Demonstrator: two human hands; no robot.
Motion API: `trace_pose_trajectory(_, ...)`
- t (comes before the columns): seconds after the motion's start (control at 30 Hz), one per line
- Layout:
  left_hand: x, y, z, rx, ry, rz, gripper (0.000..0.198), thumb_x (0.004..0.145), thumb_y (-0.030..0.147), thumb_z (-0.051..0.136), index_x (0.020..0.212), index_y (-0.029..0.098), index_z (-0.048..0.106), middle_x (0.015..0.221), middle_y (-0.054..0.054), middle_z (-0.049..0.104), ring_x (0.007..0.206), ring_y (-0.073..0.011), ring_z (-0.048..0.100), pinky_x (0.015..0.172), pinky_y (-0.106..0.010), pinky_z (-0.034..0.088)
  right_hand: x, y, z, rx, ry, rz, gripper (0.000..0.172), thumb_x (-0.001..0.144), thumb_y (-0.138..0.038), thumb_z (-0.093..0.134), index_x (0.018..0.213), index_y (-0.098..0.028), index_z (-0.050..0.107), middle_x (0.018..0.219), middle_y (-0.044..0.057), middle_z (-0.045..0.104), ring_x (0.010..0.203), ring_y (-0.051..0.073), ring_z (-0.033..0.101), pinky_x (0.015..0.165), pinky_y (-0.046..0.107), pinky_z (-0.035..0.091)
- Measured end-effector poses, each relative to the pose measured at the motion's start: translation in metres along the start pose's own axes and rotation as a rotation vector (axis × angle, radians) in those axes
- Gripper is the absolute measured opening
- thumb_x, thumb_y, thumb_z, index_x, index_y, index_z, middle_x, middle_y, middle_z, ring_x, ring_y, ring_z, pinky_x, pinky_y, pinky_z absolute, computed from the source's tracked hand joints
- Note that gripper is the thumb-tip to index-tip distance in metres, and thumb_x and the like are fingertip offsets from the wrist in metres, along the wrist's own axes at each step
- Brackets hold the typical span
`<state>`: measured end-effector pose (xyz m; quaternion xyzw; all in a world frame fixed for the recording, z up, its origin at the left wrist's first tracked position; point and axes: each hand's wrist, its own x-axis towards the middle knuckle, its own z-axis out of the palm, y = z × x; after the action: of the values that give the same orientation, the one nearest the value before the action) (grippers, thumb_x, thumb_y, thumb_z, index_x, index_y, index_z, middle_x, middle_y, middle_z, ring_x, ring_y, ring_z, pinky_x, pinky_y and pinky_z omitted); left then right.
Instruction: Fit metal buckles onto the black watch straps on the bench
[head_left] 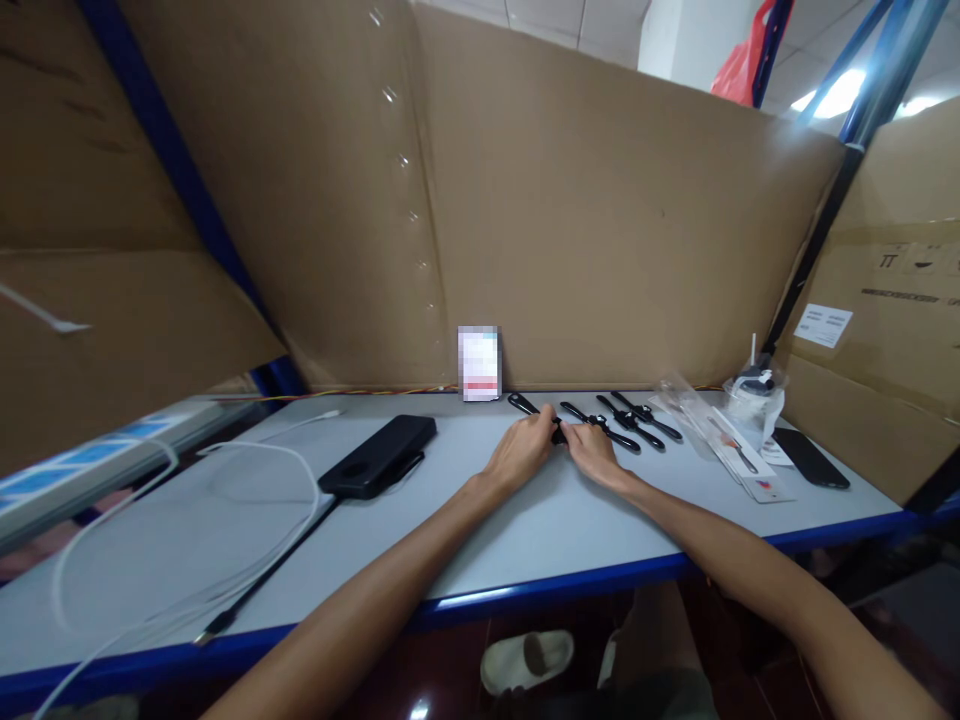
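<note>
A black spokeshave [523, 404] is between my two hands above the grey table top, one long handle sticking out up and to the left. My left hand [531, 438] closes around it near the middle. Pressed close on the other side, my right hand [592, 452] has its fingers shut on the same tool, hiding most of its body. Just to the right lie several more black spokeshaves in a slanted row, among them a near one [626, 440] beside my right fingers and a far one [660, 420].
Clear plastic packaging [739, 455], a bagged cup [752, 395] and a black phone [811, 458] lie on the right. A black power bank [382, 455] with a cable, a white cord [315, 480] and a power strip [105, 455] are left. Cardboard [600, 220] walls the back.
</note>
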<state>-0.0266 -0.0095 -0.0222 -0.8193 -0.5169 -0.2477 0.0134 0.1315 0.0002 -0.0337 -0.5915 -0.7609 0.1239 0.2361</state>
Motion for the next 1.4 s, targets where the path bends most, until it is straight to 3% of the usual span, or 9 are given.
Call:
trace_pose_trajectory(0.17, -0.003, 0.007, -0.006, 0.073, -0.006, 0.079, 0.021, 0.096, 0.011, 0.039, 0.113, 0.017, 0.049, 0.100, -0.013, 0.068, 0.092, -0.0259, 0.065, 0.072, -0.031, 0.043, 0.000, 0.000, 0.000, -0.003, 0.013, -0.006, 0.055, 0.108, -0.039, 0.030, 0.086, -0.020, 0.077, 0.090, 0.008, 0.078, 0.089, 0.023, 0.070, 0.072, 0.025, 0.041)
trace_pose_trajectory(0.37, 0.000, 0.007, -0.005, 0.065, -0.019, -0.040, 0.015, 0.099, 0.019, 0.041, 0.103, 0.018, 0.055, 0.096, -0.011, 0.071, 0.084, -0.0239, 0.066, 0.068, -0.029, 0.039, 0.000, -0.001, -0.001, -0.010, 0.009, 0.008, 0.053, 0.108, -0.038, 0.032, 0.089, -0.019, 0.078, 0.093, 0.009, 0.078, 0.092, 0.023, 0.071, 0.073, 0.026, 0.042)
trace_pose_trajectory(0.53, -0.001, 0.006, -0.006, 0.055, -0.021, -0.036, 0.019, 0.100, 0.020, 0.040, 0.099, 0.020, 0.059, 0.084, -0.007, 0.070, 0.076, -0.0218, 0.065, 0.064, -0.028, 0.035, 0.000, -0.002, -0.001, -0.025, -0.001, -0.014, 0.052, 0.108, -0.037, 0.033, 0.091, -0.019, 0.078, 0.096, 0.010, 0.078, 0.092, 0.023, 0.071, 0.073, 0.026, 0.042)
trace_pose_trajectory(0.73, -0.001, 0.004, -0.002, 0.038, 0.042, 0.098, 0.022, 0.098, 0.015, 0.038, 0.094, 0.019, 0.059, 0.093, -0.010, 0.068, 0.087, -0.0227, 0.064, 0.072, -0.029, 0.042, 0.001, 0.001, 0.001, -0.027, 0.003, -0.013, 0.051, 0.108, -0.036, 0.032, 0.091, -0.019, 0.078, 0.093, 0.009, 0.078, 0.089, 0.022, 0.070, 0.071, 0.025, 0.041)
trace_pose_trajectory(0.87, 0.001, 0.001, 0.005, 0.004, 0.092, 0.155, 0.018, 0.101, 0.022, 0.040, 0.096, 0.019, 0.057, 0.096, -0.010, 0.067, 0.094, -0.0233, 0.063, 0.081, -0.032, 0.047, 0.002, 0.002, 0.001, -0.026, 0.010, -0.007, 0.046, 0.106, -0.031, 0.036, 0.094, -0.020, 0.079, 0.096, 0.009, 0.078, 0.089, 0.021, 0.070, 0.072, 0.025, 0.042)
trace_pose_trajectory(1.13, 0.002, -0.008, 0.013, -0.149, 0.180, 0.058, 0.018, 0.095, 0.013, 0.043, 0.110, 0.019, 0.052, 0.098, -0.009, 0.068, 0.087, -0.0218, 0.065, 0.074, -0.031, 0.048, 0.000, -0.001, -0.001, 0.006, 0.001, 0.007, 0.056, 0.108, -0.039, 0.031, 0.087, -0.018, 0.078, 0.087, 0.009, 0.077, 0.085, 0.022, 0.070, 0.071, 0.025, 0.042)
trace_pose_trajectory(1.4, 0.005, -0.006, 0.013, -0.343, 0.216, -0.080, 0.010, 0.090, 0.016, 0.053, 0.097, 0.021, 0.057, 0.085, -0.003, 0.072, 0.077, -0.0186, 0.066, 0.075, -0.030, 0.048, -0.001, -0.002, -0.002, -0.016, -0.002, -0.021, 0.054, 0.108, -0.038, 0.032, 0.089, -0.018, 0.078, 0.091, 0.009, 0.078, 0.088, 0.022, 0.071, 0.071, 0.025, 0.041)
